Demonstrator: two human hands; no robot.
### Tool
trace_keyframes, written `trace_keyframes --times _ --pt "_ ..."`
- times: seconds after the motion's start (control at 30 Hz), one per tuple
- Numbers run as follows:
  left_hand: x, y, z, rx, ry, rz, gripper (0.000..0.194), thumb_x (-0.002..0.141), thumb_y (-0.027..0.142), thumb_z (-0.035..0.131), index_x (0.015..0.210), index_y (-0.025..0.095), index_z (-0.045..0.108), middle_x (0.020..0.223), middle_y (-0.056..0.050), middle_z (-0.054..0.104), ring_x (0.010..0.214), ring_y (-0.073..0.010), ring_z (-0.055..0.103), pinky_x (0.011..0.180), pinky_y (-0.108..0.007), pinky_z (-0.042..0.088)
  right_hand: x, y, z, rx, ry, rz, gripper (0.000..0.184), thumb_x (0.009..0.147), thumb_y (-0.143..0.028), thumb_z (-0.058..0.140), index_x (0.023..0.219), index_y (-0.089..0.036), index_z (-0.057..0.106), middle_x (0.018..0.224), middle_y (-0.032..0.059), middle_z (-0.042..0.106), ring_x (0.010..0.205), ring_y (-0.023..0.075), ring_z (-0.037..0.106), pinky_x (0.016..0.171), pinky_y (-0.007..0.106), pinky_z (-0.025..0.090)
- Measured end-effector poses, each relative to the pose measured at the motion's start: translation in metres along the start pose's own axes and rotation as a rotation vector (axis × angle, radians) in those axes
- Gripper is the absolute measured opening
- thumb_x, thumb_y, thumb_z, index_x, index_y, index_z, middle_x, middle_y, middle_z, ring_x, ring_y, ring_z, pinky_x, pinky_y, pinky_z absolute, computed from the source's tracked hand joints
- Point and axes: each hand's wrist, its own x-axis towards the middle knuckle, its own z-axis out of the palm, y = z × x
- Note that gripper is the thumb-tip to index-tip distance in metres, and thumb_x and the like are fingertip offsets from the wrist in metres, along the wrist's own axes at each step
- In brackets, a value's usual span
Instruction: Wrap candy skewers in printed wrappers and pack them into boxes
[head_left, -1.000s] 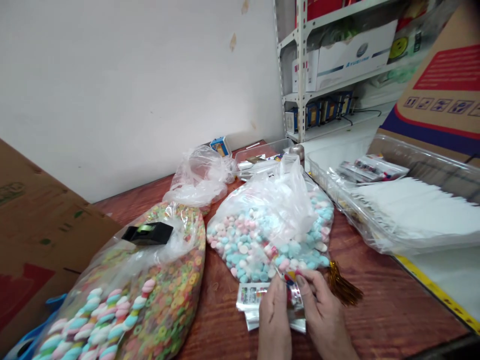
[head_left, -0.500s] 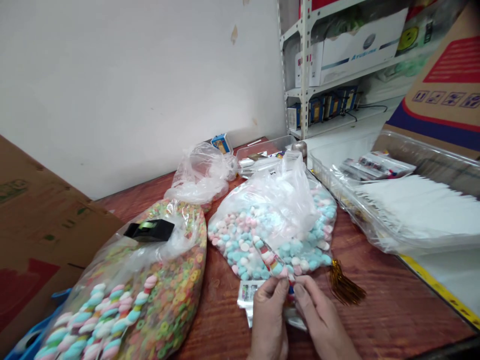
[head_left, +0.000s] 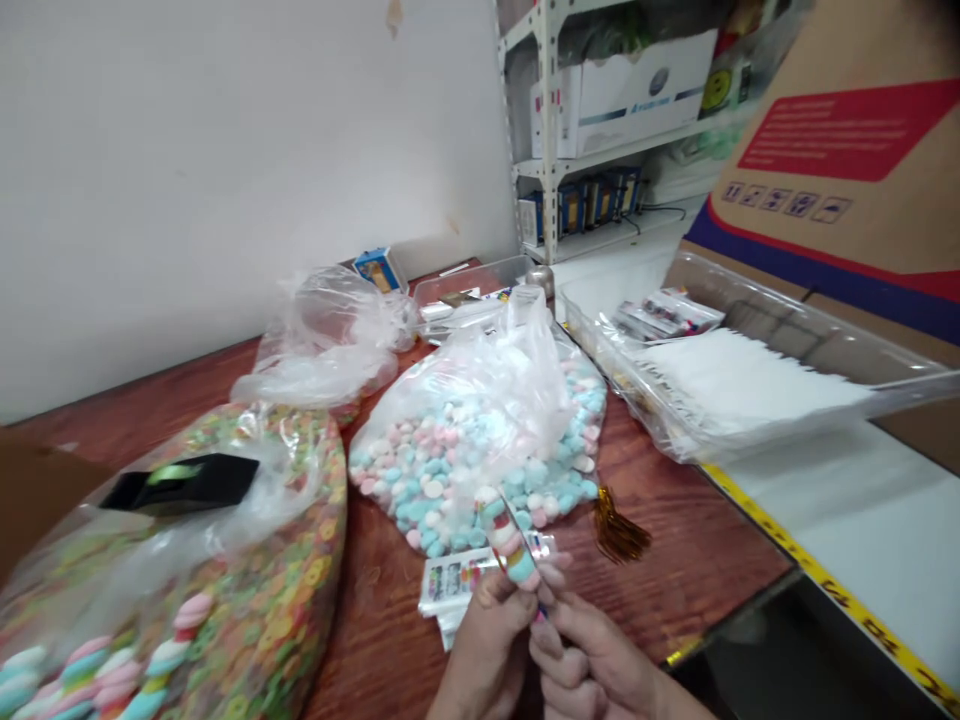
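Both hands are closed around the lower end of a candy skewer (head_left: 508,540) in a clear wrapper, its pastel pieces pointing up and slightly left. My left hand (head_left: 486,635) pinches it with the thumb in front. Beside it, my right hand (head_left: 592,655) has its fingers curled at the same lower end, touching the wrapper. A stack of printed plastic sleeves (head_left: 448,585) lies on the table just behind my left hand. Beyond that is a large clear bag of pink, white and blue candies (head_left: 442,470). Gold twist ties (head_left: 621,528) lie in a bunch to the right.
On the left, a bag of ring candies (head_left: 300,580) carries a black tape dispenser (head_left: 180,483) and several candy skewers (head_left: 166,660). A clear plastic tray (head_left: 825,300) with white paper pieces stands right. Behind are a cardboard box (head_left: 810,220) and metal shelves (head_left: 550,130).
My view has swung right, so the table things sit farther left in the picture. The skewer stands more upright between my hands, and the right fingers are more curled.
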Motion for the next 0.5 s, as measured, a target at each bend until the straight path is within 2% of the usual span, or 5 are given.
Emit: trace_keyframes --times 0.07,0.17,0.23,0.3,0.5 --pt "0.005 0.000 -0.003 0.012 0.079 0.063 0.017 0.065 0.029 0.081 0.070 0.014 0.074 0.076 -0.009 0.072 0.069 -0.0172 0.064 0.070 -0.027 0.050 -0.007 0.001 -0.007 -0.088 0.096 -0.054 0.045 0.087 -0.064 0.043 0.072 -0.022 0.047 0.046 -0.0100 0.036 0.032 0.0073 0.031 0.037 0.021 0.034" --pt "0.013 0.006 -0.008 0.032 0.242 0.193 0.023 0.061 0.032 0.083 0.073 0.015 0.074 0.075 -0.005 0.072 0.066 -0.0142 0.064 0.069 -0.025 0.051 -0.023 0.001 -0.028 -0.537 0.429 -0.281 0.028 0.092 -0.046 0.051 0.085 -0.021 0.060 0.078 0.0016 0.059 0.069 0.0143 0.057 0.067 0.026 0.044" --pt "0.016 0.010 -0.012 0.045 0.327 0.237 0.029 0.056 0.034 0.086 0.075 0.016 0.074 0.075 -0.003 0.072 0.062 -0.0134 0.063 0.066 -0.026 0.053 -0.033 0.001 -0.046 -0.944 0.691 -0.429 0.021 0.094 -0.037 0.048 0.092 -0.022 0.062 0.090 0.0044 0.059 0.083 0.0185 0.057 0.078 0.031 0.041" --pt "0.016 0.011 -0.015 0.087 0.358 0.245 0.032 0.055 0.035 0.086 0.077 0.015 0.074 0.072 -0.003 0.071 0.058 -0.0129 0.062 0.062 -0.025 0.053 -0.037 -0.001 -0.064 -1.170 0.845 -0.483 0.022 0.096 -0.034 0.044 0.096 -0.021 0.062 0.091 0.0065 0.059 0.086 0.0219 0.057 0.080 0.035 0.040" --pt "0.018 0.000 -0.033 0.286 0.283 0.287 0.026 0.067 0.036 0.080 0.081 0.015 0.075 0.065 -0.002 0.069 0.063 -0.0137 0.060 0.064 -0.022 0.050 -0.016 -0.031 -0.085 -1.443 0.991 -0.435 0.017 0.092 -0.030 0.052 0.102 -0.020 0.060 0.093 0.0082 0.059 0.091 0.0269 0.055 0.082 0.039 0.038"
